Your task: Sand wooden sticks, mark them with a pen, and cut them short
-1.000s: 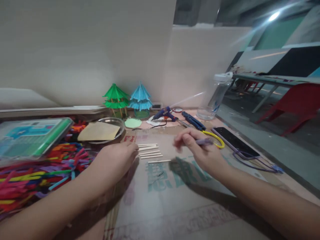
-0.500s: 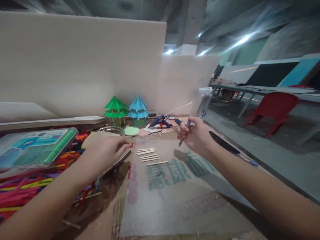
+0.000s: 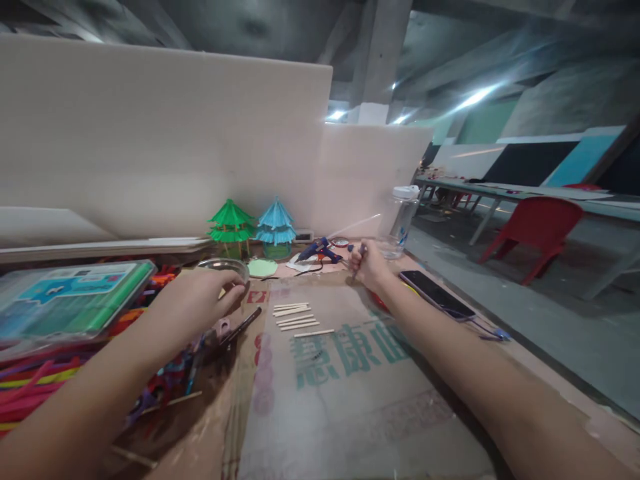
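My right hand (image 3: 369, 265) is closed round a pen-like tool (image 3: 357, 268) near the back right of the cardboard sheet (image 3: 320, 427). Over the left side, beside a round glass dish (image 3: 225, 267), is my left hand (image 3: 210, 293), its fingers apart and slightly curled, with nothing seen in it. Several short pale sticks (image 3: 295, 319) lie on the cardboard between the hands. A dark pen (image 3: 243, 327) rests to their left. Behind the dish stand a green paper-roofed model (image 3: 231, 223) and a blue one (image 3: 276, 223). A blue glue gun (image 3: 315, 249) lies to their right.
A plastic case of green pens (image 3: 75, 300) sits at left on colourful strips (image 3: 40, 393). A clear bottle (image 3: 400, 217) stands at the back right, with a phone (image 3: 436, 293) in front. White boards rise behind; a red chair (image 3: 533, 230) stands beyond.
My right hand has moved back and left with the tool, uncovering the phone. My left hand has shifted slightly left, nearer the dish. The view has tilted a little.
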A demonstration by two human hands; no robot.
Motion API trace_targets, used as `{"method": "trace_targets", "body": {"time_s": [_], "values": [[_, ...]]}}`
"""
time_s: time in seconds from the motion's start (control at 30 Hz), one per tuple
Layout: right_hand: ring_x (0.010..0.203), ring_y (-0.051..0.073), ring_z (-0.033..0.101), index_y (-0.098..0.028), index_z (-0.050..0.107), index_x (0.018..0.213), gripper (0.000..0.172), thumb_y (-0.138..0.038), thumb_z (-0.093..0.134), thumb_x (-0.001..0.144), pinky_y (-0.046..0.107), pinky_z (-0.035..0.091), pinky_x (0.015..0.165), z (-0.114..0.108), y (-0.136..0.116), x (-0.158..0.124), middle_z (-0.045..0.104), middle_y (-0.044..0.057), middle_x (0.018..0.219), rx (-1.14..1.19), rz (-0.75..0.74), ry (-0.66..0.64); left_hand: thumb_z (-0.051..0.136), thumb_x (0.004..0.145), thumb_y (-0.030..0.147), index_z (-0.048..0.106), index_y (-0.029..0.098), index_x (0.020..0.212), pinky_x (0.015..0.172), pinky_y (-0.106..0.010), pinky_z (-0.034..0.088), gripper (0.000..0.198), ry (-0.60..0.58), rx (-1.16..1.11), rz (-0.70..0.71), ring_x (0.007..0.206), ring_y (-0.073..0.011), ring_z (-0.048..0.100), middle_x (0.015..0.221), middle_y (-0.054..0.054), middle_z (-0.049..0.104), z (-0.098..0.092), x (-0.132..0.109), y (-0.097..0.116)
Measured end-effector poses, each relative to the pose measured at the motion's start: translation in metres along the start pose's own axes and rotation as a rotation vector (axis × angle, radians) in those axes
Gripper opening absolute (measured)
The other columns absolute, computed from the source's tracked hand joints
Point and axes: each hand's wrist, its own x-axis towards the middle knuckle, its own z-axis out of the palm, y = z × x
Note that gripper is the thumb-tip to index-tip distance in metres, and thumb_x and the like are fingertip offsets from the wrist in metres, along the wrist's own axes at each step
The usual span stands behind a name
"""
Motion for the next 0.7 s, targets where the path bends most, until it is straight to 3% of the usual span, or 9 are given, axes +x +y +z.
{"method": "trace_targets", "body": {"time_s": [0.2,0.3,0.4,0.47,0.6,0.67,0.7], "values": [[0.046,0.011,0.031,-0.023,0.041,0.053,0.060,-0.081,0.051,0.067,0.025,0.028,0.047,0.006,0.014,-0.008,0.035,-0.005,0.047,-0.185,-0.105,-0.044,0.032,0.093,0.039,0.069,0.020,0.112,0.078,-0.037,0.048,0.045,0.001,0.038,-0.137,0.099,-0.0321,0.068,0.112,-0.010,0.074,-0.006,0.000,-0.024],[0.060,0.015,0.046,-0.021,0.053,0.061,0.053,-0.072,0.057,0.074,0.028,0.037,0.060,0.023,0.006,-0.019,0.051,-0.001,0.059,-0.320,-0.199,-0.118,0.041,0.089,0.035,0.068,0.020,0.115,0.082,-0.034,0.048,0.040,-0.055,0.068,-0.131,0.104,-0.0300,0.067,0.115,-0.011,0.073,0.001,0.004,-0.039],[0.076,0.018,0.055,-0.020,0.061,0.072,0.035,-0.051,0.058,0.085,0.030,0.040,0.073,0.051,-0.005,-0.037,0.061,0.001,0.073,-0.463,-0.284,-0.219,0.053,0.081,0.032,0.068,0.019,0.117,0.087,-0.033,0.048,0.040,-0.113,0.092,-0.115,0.110,-0.0294,0.065,0.117,-0.011,0.072,0.014,0.010,-0.050],[0.080,0.019,0.058,-0.019,0.064,0.081,0.021,-0.037,0.056,0.089,0.030,0.041,0.075,0.073,-0.011,-0.052,0.066,0.003,0.080,-0.549,-0.320,-0.316,0.058,0.077,0.030,0.069,0.021,0.113,0.087,-0.032,0.048,0.038,-0.139,0.098,-0.117,0.109,-0.0288,0.066,0.116,-0.011,0.073,0.021,0.013,-0.053],[0.079,0.019,0.060,-0.017,0.066,0.080,0.007,-0.014,0.062,0.085,0.030,0.042,0.074,0.115,-0.015,-0.080,0.068,0.004,0.080,-0.727,-0.416,-0.542,0.057,0.082,0.033,0.068,0.020,0.117,0.087,-0.031,0.049,0.039,-0.150,0.076,-0.152,0.109,-0.0279,0.066,0.119,-0.011,0.072,0.022,0.014,-0.047],[0.092,0.022,0.061,-0.014,0.067,0.092,0.011,-0.009,0.058,0.089,0.033,0.045,0.082,0.136,-0.010,-0.090,0.070,0.011,0.096,-1.042,-0.719,-0.803,0.054,0.085,0.034,0.066,0.019,0.121,0.088,-0.032,0.048,0.041,-0.139,0.059,-0.161,0.110,-0.0279,0.066,0.121,-0.011,0.071,0.019,0.012,-0.042],[0.096,0.023,0.061,-0.012,0.066,0.096,0.012,-0.010,0.055,0.091,0.036,0.046,0.084,0.147,-0.007,-0.094,0.069,0.014,0.100,-1.169,-0.833,-0.871,0.052,0.085,0.033,0.065,0.019,0.121,0.088,-0.032,0.048,0.041,-0.132,0.052,-0.162,0.109,-0.0279,0.066,0.121,-0.011,0.071,0.017,0.012,-0.039]]}}
